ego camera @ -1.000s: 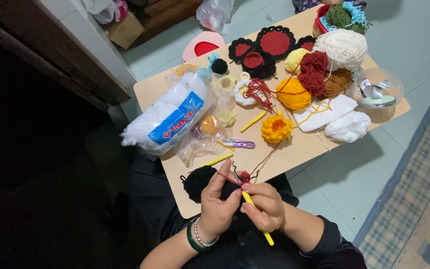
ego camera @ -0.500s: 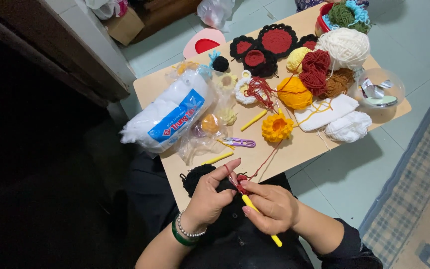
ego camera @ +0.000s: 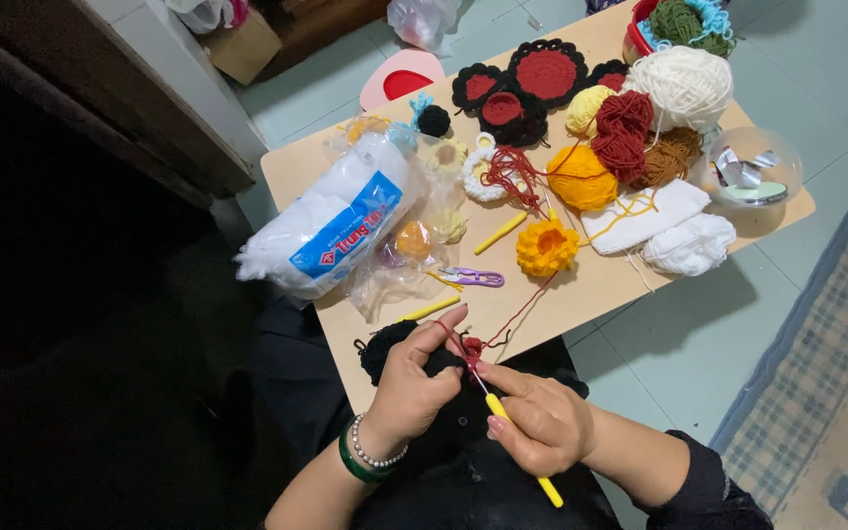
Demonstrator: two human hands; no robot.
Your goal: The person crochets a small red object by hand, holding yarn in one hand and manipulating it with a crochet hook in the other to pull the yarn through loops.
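My left hand (ego camera: 414, 378) pinches a small dark red crochet piece (ego camera: 471, 346) at the near edge of the low wooden table (ego camera: 581, 294), with red yarn looped over its forefinger. My right hand (ego camera: 540, 422) grips a yellow-handled crochet hook (ego camera: 515, 442), its metal tip pushed into the red piece. A red strand (ego camera: 522, 309) runs from the work up across the table toward the red yarn pile (ego camera: 512, 172). A black crochet piece (ego camera: 385, 345) lies under my left hand.
On the table lie a white stuffing bag (ego camera: 321, 226), purple snips (ego camera: 473, 278), a yellow crochet flower (ego camera: 546, 245), yarn balls (ego camera: 630, 128), black-and-red crochet rounds (ego camera: 542, 74), white pieces (ego camera: 684, 245) and a clear bowl (ego camera: 750, 172). A rug (ego camera: 817, 393) lies at right.
Both hands shifted slightly down and right while working the stitch; the hook's handle tilted lower. Things on the table stayed put.
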